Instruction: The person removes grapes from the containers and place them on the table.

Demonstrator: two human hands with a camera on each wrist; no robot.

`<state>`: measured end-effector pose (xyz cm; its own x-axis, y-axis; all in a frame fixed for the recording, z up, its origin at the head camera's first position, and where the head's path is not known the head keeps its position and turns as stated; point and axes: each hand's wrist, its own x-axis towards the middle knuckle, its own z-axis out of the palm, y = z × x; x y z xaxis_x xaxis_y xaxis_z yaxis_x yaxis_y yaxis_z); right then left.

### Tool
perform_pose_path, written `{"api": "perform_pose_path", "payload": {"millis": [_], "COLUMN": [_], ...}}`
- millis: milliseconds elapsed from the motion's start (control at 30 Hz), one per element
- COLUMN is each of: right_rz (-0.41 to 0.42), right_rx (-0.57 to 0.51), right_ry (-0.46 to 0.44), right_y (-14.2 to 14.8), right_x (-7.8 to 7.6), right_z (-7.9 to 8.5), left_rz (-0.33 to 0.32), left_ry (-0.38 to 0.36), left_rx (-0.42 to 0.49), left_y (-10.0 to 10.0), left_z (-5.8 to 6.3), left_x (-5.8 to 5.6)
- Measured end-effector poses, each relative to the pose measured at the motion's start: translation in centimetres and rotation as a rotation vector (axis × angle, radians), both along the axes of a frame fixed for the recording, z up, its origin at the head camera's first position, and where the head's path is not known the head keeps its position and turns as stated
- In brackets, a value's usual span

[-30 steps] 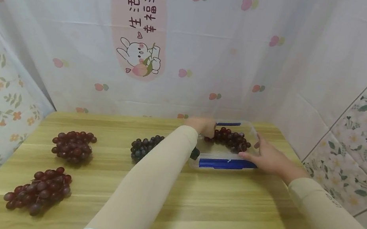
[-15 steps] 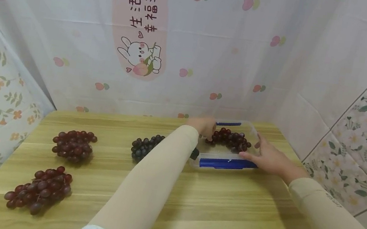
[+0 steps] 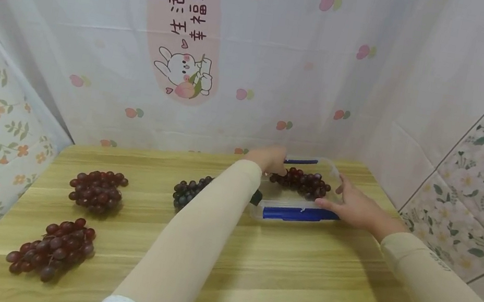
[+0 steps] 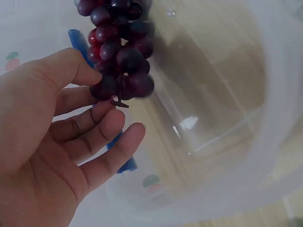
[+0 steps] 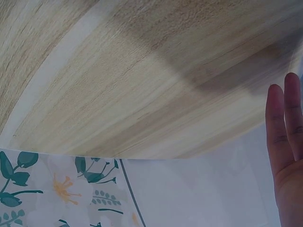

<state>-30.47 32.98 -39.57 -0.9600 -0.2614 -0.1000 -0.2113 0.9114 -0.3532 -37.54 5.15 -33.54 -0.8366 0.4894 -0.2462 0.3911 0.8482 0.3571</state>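
Observation:
A bunch of dark red grapes (image 3: 305,183) lies inside a clear plastic food container (image 3: 270,197) with blue clips, at the back right of the table. My left hand (image 3: 269,158) reaches over the container's left end. In the left wrist view, the left hand (image 4: 52,118) pinches the stem end of the grapes (image 4: 113,52) between thumb and index finger; its other fingers are loosely bent. My right hand (image 3: 356,207) holds the container's right end, thumb at the front rim. Only two straight fingers (image 5: 277,125) of it show in the right wrist view.
A bunch of black grapes (image 3: 187,192) lies left of the container, partly hidden by my left sleeve. Two red bunches, a rear one (image 3: 96,191) and a front one (image 3: 52,250), rest at the table's left. Patterned curtains (image 3: 255,68) rise behind the wooden table (image 3: 296,286).
My left hand has shifted very slightly toward the back at the grapes in the container. The right hand, the container and the other bunches stay where they were.

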Motion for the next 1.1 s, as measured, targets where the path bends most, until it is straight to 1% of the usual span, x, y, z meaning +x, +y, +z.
{"api": "perform_pose_path", "payload": {"millis": [100, 167, 267, 333, 433, 500, 600, 700, 767, 933, 1000, 1100], "right_rz": [0.001, 0.002, 0.001, -0.002, -0.009, -0.011, -0.013, -0.015, -0.017, -0.027, -0.029, -0.022], "right_rx": [0.005, 0.012, 0.016, 0.016, 0.010, 0.009, 0.003, -0.002, -0.006, -0.021, -0.024, -0.021], "right_ry": [0.001, 0.003, 0.006, 0.007, 0.005, 0.005, 0.014, 0.020, 0.016, 0.007, 0.009, 0.014], "right_y": [0.0, -0.1, -0.1, -0.1, -0.1, -0.1, 0.0, 0.0, -0.1, 0.1, 0.2, 0.2], "right_x": [-0.1, -0.1, -0.2, -0.2, -0.2, -0.1, -0.1, -0.1, -0.1, -0.1, 0.0, 0.0], "right_z": [0.0, 0.1, 0.2, 0.2, 0.2, 0.1, 0.1, 0.0, 0.0, 0.0, 0.0, 0.0], "left_rz": [-0.020, -0.020, -0.019, -0.029, -0.060, -0.082, -0.080, -0.066, -0.070, -0.080, -0.068, -0.045], "left_ry": [0.003, -0.013, -0.047, -0.045, -0.010, 0.036, 0.106, 0.163, 0.204, 0.273, 0.280, 0.287], "left_rx": [-0.019, -0.023, -0.013, 0.001, 0.019, 0.036, 0.080, 0.151, 0.193, 0.295, 0.327, 0.352], "left_y": [0.0, 0.1, 0.2, 0.4, 0.6, 0.8, 1.1, 1.1, 1.0, 0.2, -0.4, -1.4], "left_z": [0.6, 1.1, 1.9, 2.6, 3.3, 3.7, 4.2, 5.0, 5.7, 7.8, 8.6, 9.8], "left_x": [0.2, 0.3, 0.4, 0.5, 0.4, 0.3, 0.2, 0.5, 0.7, 1.5, 1.8, 2.3]}}
